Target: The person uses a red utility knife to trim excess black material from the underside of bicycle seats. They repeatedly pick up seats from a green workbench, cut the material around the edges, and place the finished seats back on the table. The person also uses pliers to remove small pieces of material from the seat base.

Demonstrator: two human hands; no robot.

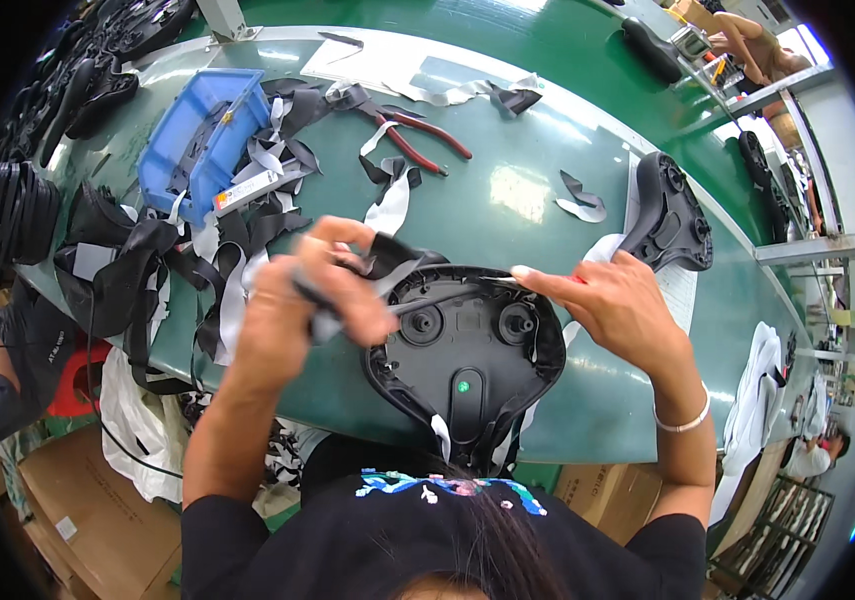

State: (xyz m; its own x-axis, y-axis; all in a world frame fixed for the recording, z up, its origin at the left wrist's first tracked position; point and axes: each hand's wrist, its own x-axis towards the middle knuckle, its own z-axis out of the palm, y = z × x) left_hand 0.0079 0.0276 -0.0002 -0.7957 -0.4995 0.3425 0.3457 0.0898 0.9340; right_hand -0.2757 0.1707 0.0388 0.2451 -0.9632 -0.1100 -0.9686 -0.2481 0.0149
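In front of me lies a black bicycle saddle (457, 350), underside up, its wide end away from me and strips of white-backed material hanging at its narrow end. My right hand (619, 308) grips the saddle's far right rim, thumb pressed on the edge. Over the far left rim, my left hand (332, 290) is blurred by motion, with its fingers bent around a dark strip (402, 275). A thin dark length reaches from that hand across the saddle's inside; I cannot tell whether it is a tool or more strip.
Red-handled pliers (417, 140) and a blue bin (197, 145) lie beyond my left hand, among black and white scraps (247, 230). Another black saddle (669, 215) sits at the far right of the green table (487, 225). Cardboard boxes (87, 500) stand lower left; other people work nearby.
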